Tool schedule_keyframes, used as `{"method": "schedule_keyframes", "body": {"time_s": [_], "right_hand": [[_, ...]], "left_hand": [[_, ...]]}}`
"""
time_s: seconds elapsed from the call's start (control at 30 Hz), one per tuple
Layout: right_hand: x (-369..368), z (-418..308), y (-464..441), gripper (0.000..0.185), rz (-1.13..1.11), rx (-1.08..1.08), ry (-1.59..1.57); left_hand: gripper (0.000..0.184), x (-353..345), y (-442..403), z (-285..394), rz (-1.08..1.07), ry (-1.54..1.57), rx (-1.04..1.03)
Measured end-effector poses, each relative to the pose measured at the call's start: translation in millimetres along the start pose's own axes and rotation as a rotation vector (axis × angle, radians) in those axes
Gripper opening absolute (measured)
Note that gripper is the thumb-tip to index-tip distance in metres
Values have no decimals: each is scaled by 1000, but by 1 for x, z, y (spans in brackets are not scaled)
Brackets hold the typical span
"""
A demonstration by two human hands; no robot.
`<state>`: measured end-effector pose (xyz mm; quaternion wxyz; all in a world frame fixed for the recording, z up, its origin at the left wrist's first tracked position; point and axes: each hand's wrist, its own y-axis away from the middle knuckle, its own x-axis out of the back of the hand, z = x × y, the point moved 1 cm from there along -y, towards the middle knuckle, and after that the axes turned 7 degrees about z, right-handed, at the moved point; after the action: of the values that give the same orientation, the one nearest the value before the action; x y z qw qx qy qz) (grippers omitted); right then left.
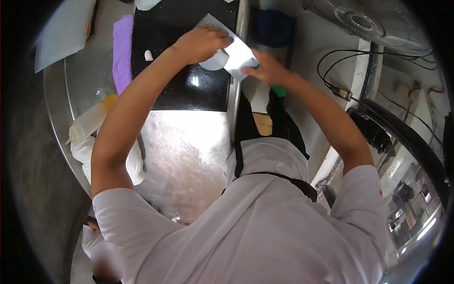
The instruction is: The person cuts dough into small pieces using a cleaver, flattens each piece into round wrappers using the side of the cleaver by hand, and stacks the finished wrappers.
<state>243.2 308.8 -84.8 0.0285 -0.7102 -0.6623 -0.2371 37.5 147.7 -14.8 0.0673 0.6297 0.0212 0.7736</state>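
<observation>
My right hand is closed on a wide, shiny metal blade, its thumb on the lower edge. Green shows at the blade's edge and beyond my palm, like a handle. My left hand reaches over the blade's left side, fingers curled at a thin white disc; the fingertips are partly hidden. Blade and disc are over the right edge of a glossy black board. A small white lump lies on the board's left side.
A purple cloth lies left of the board. Farther left are a squeeze bottle and a white bag. At the right are a fan, cables and a black object. Part of another person shows at lower left.
</observation>
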Motion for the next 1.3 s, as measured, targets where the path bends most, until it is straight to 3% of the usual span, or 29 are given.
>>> {"method": "schedule_keyframes", "body": {"time_s": [0.03,0.13,0.27,0.3,0.37,0.43,0.47,0.53,0.57,0.6,0.67,0.7,0.8,0.87,0.93,1.0,1.07,1.2,1.3], "right_hand": [[-4,-4,10,55,-9,-23,1],[-15,2,35,55,-25,-19,-28],[-42,17,85,50,-149,92,-43],[-38,-10,101,49,-217,-68,-23],[-48,-9,124,47,-264,-121,47],[-43,-20,140,44,-239,-133,53],[-39,-24,146,41,-213,-159,41],[-34,-25,161,40,-147,-165,-9],[-30,-25,165,39,-77,-186,-70],[-28,-26,167,39,-79,-170,-58],[-23,-25,170,41,-30,-339,18],[-21,-26,168,41,-35,-325,30],[-19,-29,157,43,-33,-373,110],[-18,-30,146,43,7,-278,39],[-17,-33,128,42,-16,-223,45],[-15,-28,107,42,-40,-173,52],[-12,-17,82,41,-105,-64,-8],[11,-24,20,39,-318,-76,-27],[32,-32,-19,40,-369,-29,17]], "left_hand": [[37,4,-1,1,34,22,-20],[26,21,-6,4,-60,8,-17],[23,29,-5,-6,-64,11,17],[22,31,-3,-11,-95,138,51],[21,33,1,-21,-107,253,90],[24,23,13,-34,-49,480,381],[24,16,23,-41,-35,470,392],[28,-6,48,-64,206,546,631],[30,-10,59,-74,161,556,776],[30,-14,72,-79,180,548,783],[24,-30,100,-88,333,755,1102],[22,-44,111,-95,410,782,1132],[25,-36,129,-97,489,853,1139],[25,-26,134,-97,518,685,1110],[23,-1,132,-86,566,975,1117],[24,15,129,-82,578,999,1165],[28,17,126,-92,654,1019,1067],[28,47,102,-116,811,1134,1030],[28,70,77,-145,884,1225,1090]]}}
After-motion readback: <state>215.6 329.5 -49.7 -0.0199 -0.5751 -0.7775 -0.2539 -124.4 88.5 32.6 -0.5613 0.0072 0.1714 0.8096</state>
